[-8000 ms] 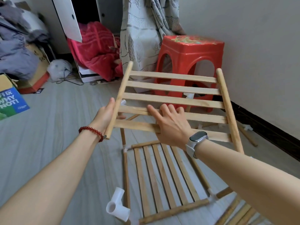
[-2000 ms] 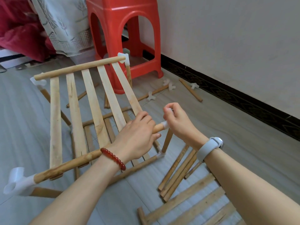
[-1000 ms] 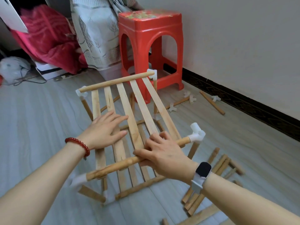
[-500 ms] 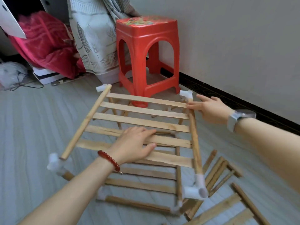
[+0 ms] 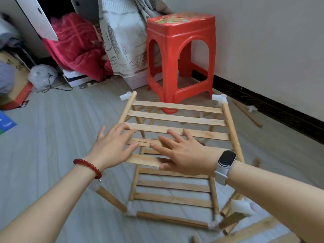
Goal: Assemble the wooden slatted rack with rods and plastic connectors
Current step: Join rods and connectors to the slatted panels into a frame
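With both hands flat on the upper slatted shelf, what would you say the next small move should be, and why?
Probably press straight down: both hands, left and right, lie flat on the upper shelf, which sits on upright rods above the lower shelf. Pushing should seat the rods in the white connectors.

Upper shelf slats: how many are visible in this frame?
5. Three slats lie clear at the far end; two nearer slats sit partly under the left hand and right hand.
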Action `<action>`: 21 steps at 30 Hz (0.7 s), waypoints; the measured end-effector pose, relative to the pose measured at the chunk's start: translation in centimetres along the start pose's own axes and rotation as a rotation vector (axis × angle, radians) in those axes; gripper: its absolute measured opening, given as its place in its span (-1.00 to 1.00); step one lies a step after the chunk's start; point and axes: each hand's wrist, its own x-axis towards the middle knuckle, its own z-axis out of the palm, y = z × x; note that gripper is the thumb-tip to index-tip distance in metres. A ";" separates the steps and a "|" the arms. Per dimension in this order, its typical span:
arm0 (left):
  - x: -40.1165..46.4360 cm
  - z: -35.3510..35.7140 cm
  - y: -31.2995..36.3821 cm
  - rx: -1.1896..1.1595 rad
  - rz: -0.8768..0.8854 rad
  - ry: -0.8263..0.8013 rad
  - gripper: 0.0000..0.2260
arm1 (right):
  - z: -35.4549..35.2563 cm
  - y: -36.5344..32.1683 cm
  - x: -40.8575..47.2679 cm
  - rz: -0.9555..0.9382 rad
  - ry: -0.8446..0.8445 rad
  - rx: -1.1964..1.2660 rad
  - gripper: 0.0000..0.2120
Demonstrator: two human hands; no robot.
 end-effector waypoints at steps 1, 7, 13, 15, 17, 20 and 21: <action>-0.1 -0.1 -0.1 -0.052 0.015 0.011 -0.35 | 0.0 -0.2 0.1 -0.020 0.024 -0.040 -0.34; -0.7 -0.5 -0.3 -0.096 -0.007 0.006 -0.61 | 0.6 -0.5 -0.1 -0.059 0.024 -0.033 -0.44; 0.0 -1.6 1.1 -0.021 0.017 -0.102 -0.33 | 0.8 4.6 -0.1 0.077 0.009 -0.065 -0.34; -0.3 -1.8 2.5 -0.051 0.080 -0.077 -0.24 | 0.7 7.3 -0.7 0.209 0.036 -0.082 -0.32; -0.6 -1.6 4.5 -0.012 0.193 -0.046 -0.25 | 0.2 10.0 -1.4 0.414 0.077 -0.054 -0.37; -0.2 -0.5 7.2 -0.001 0.336 0.130 -0.53 | 0.3 11.8 -2.0 0.652 0.241 0.138 -0.47; 0.1 -0.2 7.8 -0.055 0.347 0.199 -0.59 | 0.4 11.5 -2.2 0.653 0.305 0.276 -0.52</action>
